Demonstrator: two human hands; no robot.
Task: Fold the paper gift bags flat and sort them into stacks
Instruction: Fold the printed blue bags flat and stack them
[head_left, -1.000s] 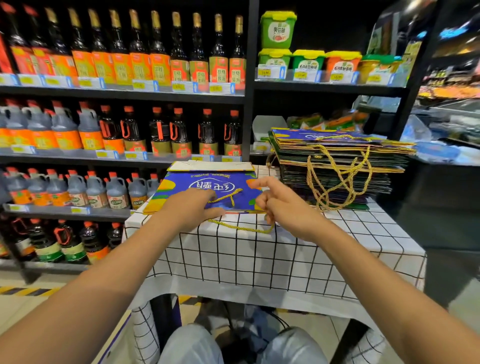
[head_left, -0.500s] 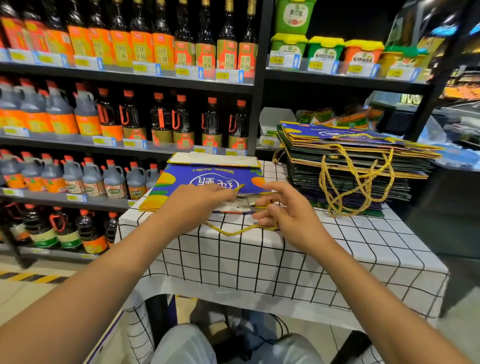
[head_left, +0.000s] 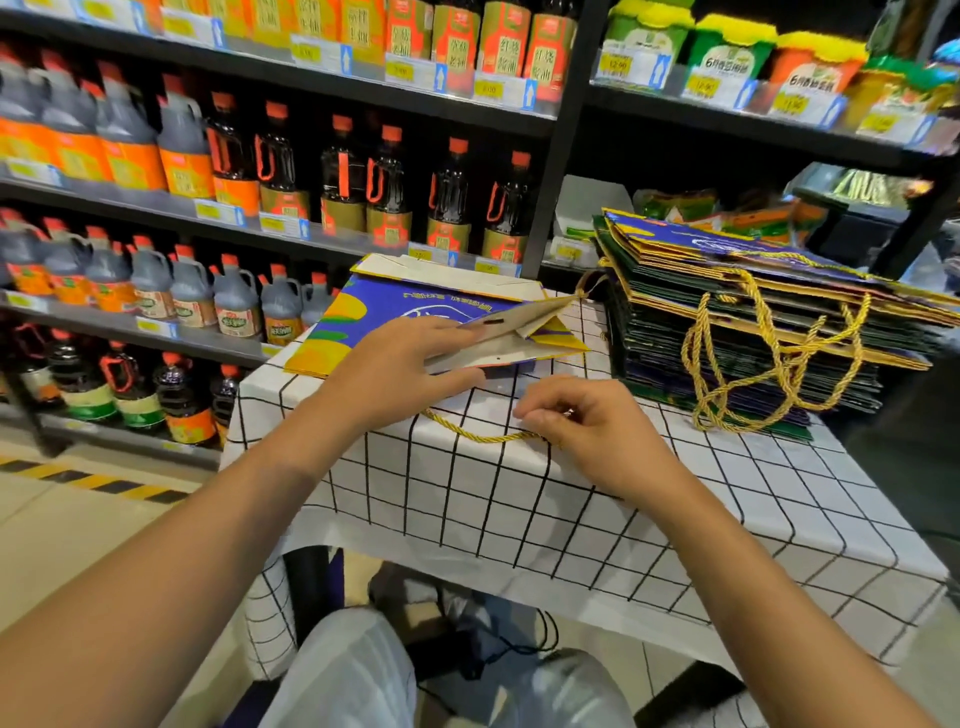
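A blue and yellow paper gift bag (head_left: 363, 312) lies on the checked tablecloth (head_left: 519, 493), its mouth towards me and partly spread, white inside showing. My left hand (head_left: 400, 364) holds the near upper edge of the bag's mouth, thumb under it. My right hand (head_left: 582, 421) pinches the bag's gold cord handle (head_left: 478, 434), which loops over the table's front. A tall stack of flat bags (head_left: 753, 322) with gold cords stands at the right.
Black shop shelves with dark sauce bottles (head_left: 384, 176) and grey jugs (head_left: 182, 150) stand behind and to the left of the table. Green and orange tubs (head_left: 727, 47) fill the upper right shelf. My knees (head_left: 353, 670) are under the table's front edge.
The bag's mouth has come up and spread apart under my left hand. My right hand has drawn back towards me along the gold cord. The camera has moved closer and tilted down.
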